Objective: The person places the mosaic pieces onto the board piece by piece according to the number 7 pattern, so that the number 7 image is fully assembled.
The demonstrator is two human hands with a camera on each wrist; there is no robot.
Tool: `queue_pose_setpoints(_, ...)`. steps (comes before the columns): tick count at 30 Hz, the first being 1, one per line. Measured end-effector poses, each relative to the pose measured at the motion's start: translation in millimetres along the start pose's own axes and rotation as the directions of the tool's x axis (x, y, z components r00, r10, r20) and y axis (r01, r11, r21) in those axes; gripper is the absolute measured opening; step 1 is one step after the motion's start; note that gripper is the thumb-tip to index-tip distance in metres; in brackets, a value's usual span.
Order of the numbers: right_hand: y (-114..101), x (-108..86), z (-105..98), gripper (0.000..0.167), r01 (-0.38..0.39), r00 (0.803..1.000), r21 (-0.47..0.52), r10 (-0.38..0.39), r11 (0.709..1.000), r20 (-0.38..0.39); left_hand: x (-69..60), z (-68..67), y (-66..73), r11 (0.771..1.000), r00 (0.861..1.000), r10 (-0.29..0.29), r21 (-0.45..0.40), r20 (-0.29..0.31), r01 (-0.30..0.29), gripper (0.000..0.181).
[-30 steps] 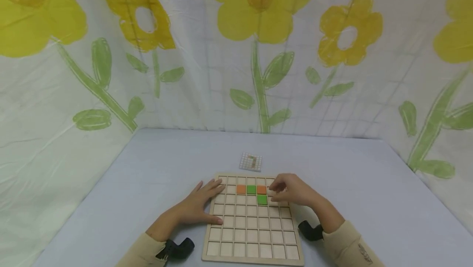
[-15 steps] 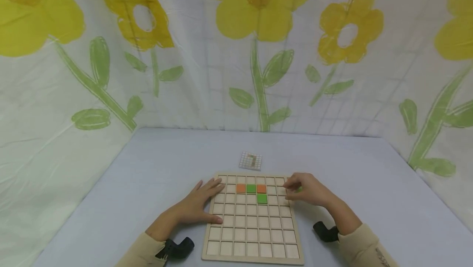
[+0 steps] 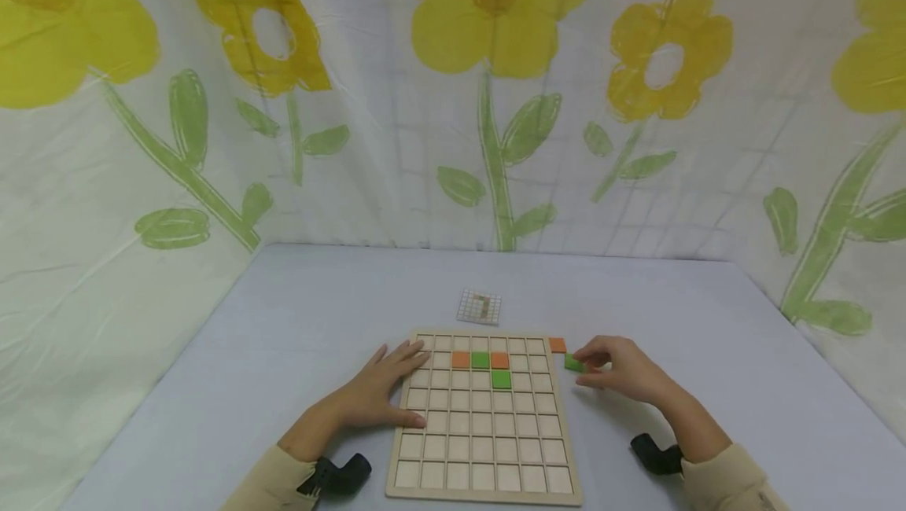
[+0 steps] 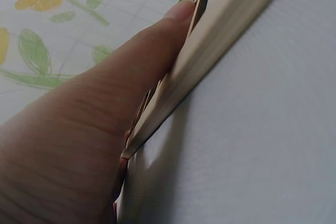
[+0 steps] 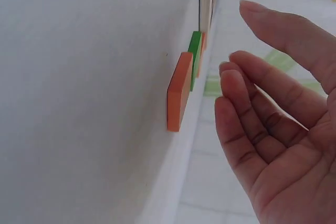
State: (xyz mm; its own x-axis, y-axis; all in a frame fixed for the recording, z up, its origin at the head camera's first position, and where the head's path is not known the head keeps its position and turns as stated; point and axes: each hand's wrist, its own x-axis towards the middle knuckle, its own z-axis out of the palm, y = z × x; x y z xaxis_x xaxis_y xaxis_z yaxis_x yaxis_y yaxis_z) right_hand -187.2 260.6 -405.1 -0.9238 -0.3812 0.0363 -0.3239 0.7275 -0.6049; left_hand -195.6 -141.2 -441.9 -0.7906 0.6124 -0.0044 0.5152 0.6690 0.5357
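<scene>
A wooden grid board [image 3: 483, 498] lies on the table with an orange tile [image 3: 461, 360], a green tile [image 3: 480, 360] and another orange tile [image 3: 499, 360] in a row. Below the last sits a second green tile [image 3: 501, 380]. My left hand [image 3: 375, 395] rests on the board's left edge, fingers spread; its thumb [image 4: 142, 48] lies on the frame in the left wrist view. My right hand [image 3: 626, 372] hovers right of the board, fingers loosely bent and holding nothing. Near it lie a loose green tile [image 5: 195, 59] and an orange tile [image 5: 180, 93].
Another loose orange tile [image 3: 557, 345] lies by the board's upper right corner. Behind the board is a small pattern card [image 3: 480, 306] with a grid. A pale cloth covers the table [image 3: 340, 283]. A curtain [image 3: 396, 157] with painted flowers hangs at the back.
My right hand has moved right, from over the board to above the loose tiles, and these have come into view. The left hand has stayed in place.
</scene>
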Motion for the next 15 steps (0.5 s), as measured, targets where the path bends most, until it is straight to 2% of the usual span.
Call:
queue_pose_setpoints(4,5,-6.6,-2,0.034,-0.019,1.000,-0.007,0.019,1.000,-0.018,-0.3,0.1,-0.5,1.000,1.000,0.001,-0.001,-0.001,-0.001,0.100)
queue_pose_setpoints(11,16,-14.6,-2,0.036,-0.108,0.993,0.010,0.108,0.994,-0.056,-0.4,0.8,-1.4,1.000,1.000,-0.003,0.002,-0.002,0.003,0.101)
queue_pose_setpoints(15,23,-16.9,-1,0.037,-0.129,0.989,0.019,0.130,0.991,-0.064,-0.2,1.1,-1.6,1.000,1.000,0.002,-0.004,-0.004,-0.002,0.101)
